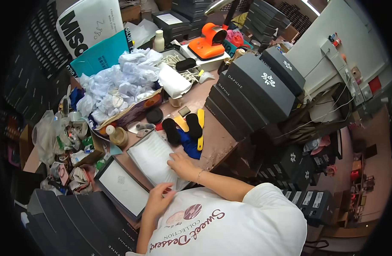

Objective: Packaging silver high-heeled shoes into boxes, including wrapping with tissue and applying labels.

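In front of me on the table is an open shoe box with white tissue paper (152, 154) over its contents. My right hand (183, 166) lies on the paper near the box's right side, fingers stretched out. My left hand (161, 195) is at the near end of the box, its fingers apart and touching the paper or the rim; I cannot tell which. To the left of the box rests its dark-edged lid (122, 187), white inside face up. What lies under the paper is hidden.
Behind the box lie black shoe brushes (194, 124), a yellow-handled tool (200, 143) and a blue cloth (189, 147). Capped bottle (117, 135) stands left, near a bin of crumpled paper (119, 81). Dark shoe boxes (251, 91) are stacked right, more boxes (81, 222) lower left.
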Demonstrator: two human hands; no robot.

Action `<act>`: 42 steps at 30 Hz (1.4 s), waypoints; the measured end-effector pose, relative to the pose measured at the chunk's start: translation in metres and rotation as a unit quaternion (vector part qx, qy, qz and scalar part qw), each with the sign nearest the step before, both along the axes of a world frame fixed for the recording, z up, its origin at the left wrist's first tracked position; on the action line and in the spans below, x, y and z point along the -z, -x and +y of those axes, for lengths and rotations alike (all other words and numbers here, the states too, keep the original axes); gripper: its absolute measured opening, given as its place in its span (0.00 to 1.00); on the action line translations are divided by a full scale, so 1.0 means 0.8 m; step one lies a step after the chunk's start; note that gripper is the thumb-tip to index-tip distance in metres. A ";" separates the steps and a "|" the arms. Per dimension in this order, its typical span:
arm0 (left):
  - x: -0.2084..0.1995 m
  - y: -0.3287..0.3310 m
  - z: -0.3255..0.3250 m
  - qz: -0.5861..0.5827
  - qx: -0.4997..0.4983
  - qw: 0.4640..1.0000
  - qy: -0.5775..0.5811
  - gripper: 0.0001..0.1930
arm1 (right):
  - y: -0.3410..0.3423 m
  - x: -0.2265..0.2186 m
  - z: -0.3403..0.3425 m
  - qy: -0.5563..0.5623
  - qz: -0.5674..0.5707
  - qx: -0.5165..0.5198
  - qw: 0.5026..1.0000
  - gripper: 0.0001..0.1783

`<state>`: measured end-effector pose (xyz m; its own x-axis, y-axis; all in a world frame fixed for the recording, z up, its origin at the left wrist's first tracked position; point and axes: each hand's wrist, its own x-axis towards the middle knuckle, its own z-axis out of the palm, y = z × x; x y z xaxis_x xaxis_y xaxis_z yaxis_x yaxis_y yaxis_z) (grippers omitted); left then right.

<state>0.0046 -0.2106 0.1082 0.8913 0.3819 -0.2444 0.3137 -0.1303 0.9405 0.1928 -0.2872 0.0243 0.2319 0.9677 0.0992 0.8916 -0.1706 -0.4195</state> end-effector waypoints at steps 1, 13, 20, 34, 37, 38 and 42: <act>0.011 -0.010 -0.007 -0.010 0.064 0.998 0.020 0.17 | 0.002 -0.012 -0.002 0.012 0.027 0.020 0.999 0.12; 0.051 0.003 -0.003 0.154 -0.019 0.986 0.067 0.15 | -0.034 -0.044 -0.005 -0.145 0.311 0.012 0.939 0.07; 0.083 -0.055 -0.044 -0.141 0.026 0.985 0.093 0.18 | 0.109 -0.151 0.088 -0.114 0.409 -0.414 0.805 0.14; 0.117 0.008 0.018 -0.036 -0.341 0.905 -0.254 0.29 | -0.013 0.019 0.001 -0.048 0.059 -0.125 0.989 0.17; 0.140 -0.002 0.022 -0.042 -0.370 0.912 -0.172 0.30 | -0.042 0.034 -0.033 -0.181 0.286 0.197 0.920 0.04; 0.142 0.003 0.024 -0.023 -0.355 0.917 -0.180 0.31 | -0.075 0.055 -0.065 -0.169 0.443 0.271 0.837 0.04; 0.147 0.017 0.017 0.058 -0.308 0.926 -0.209 0.34 | -0.089 0.001 -0.159 0.209 0.583 0.253 0.743 0.09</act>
<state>-0.0089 -0.1972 -0.0094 0.4495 0.8923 -0.0408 0.5461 -0.2384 0.8031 0.2643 -0.4141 0.0234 0.2694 0.6167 -0.7397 -0.2601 -0.6929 -0.6724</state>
